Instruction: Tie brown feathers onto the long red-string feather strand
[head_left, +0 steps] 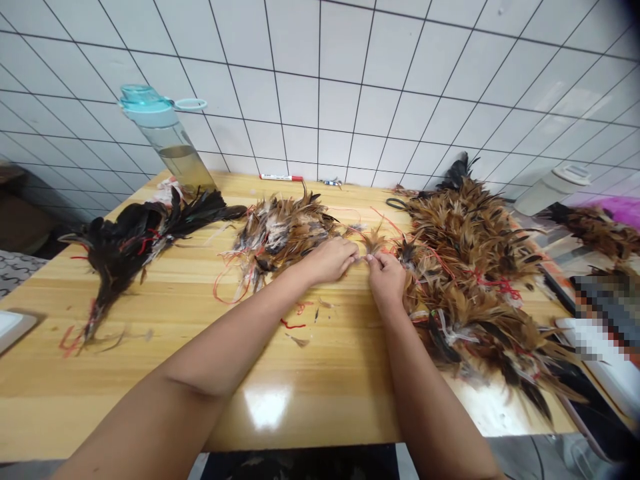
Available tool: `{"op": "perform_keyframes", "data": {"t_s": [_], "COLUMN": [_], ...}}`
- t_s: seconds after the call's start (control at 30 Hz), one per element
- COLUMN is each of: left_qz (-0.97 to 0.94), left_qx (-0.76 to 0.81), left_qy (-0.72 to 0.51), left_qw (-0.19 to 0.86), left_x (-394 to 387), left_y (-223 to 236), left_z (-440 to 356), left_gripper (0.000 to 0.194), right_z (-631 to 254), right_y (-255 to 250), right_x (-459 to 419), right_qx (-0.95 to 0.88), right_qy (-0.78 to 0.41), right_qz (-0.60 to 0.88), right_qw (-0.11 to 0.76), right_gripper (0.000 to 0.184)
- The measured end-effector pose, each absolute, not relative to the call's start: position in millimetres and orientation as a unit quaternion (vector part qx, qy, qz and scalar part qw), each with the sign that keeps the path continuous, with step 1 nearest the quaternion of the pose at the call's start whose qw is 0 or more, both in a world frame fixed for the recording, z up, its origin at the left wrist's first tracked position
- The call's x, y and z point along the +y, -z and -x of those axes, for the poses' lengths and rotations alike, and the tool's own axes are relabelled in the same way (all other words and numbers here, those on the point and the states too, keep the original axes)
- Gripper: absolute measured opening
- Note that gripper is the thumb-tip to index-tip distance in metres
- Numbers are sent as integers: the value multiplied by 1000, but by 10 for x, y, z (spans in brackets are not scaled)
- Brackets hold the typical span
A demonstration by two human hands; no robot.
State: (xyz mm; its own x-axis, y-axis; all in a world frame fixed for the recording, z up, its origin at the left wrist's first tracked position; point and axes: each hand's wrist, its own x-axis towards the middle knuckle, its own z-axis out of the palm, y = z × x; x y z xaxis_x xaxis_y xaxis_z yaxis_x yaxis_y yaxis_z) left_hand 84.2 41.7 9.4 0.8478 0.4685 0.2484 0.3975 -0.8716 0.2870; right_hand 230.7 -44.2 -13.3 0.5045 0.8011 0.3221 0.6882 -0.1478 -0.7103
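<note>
My right hand (389, 283) is closed, thumb and fingertips pinched on a small bunch of brown feathers (377, 240) whose tips fan out away from me. Close beside it, my left hand (333, 260) is closed too, its fingertips near the bunch's quill end; what they pinch is too small to make out. A loose pile of brown and whitish feathers (285, 227) lies just beyond my left hand. To the right of my right hand spreads a large heap of brown feather bunches (465, 267), with red string among them.
Dark feathers (130, 240) lie at the left, near a tilted-looking water bottle (165, 140). A red marker (281, 177) and black-handled scissors (397, 203) are toward the tiled wall. Red string scraps (293, 325) dot the wooden table (300, 400). A phone (595, 413) lies at the right edge.
</note>
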Motion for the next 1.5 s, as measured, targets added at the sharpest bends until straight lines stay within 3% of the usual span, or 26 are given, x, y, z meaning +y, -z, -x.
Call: {"op": "perform_keyframes", "data": {"t_s": [0.57,1.0,1.37,1.5], "left_qz": [-961,-961,-870,-900], "left_qx": [223,208,379,373], "left_qy": [-158,-179,-314,-216], "left_qw": [46,48,44,65], "left_x": [400,378,531,550], "left_y": [-173,-232,-223,-259], "left_z": [-814,-817,-688,-644], "left_gripper": [24,21,17,14], "right_z": [-2268,-2244,-2364,-2351], "right_y": [117,129,240,246], "right_x": [-453,-431,-377,-369], "right_qx": [-533,-571,-402,-383], "right_qy": [-42,-87,-239,-242], "right_qz": [769,737,681,674], "right_qw": [351,351,563,583], "right_gripper": [22,23,32,32]}}
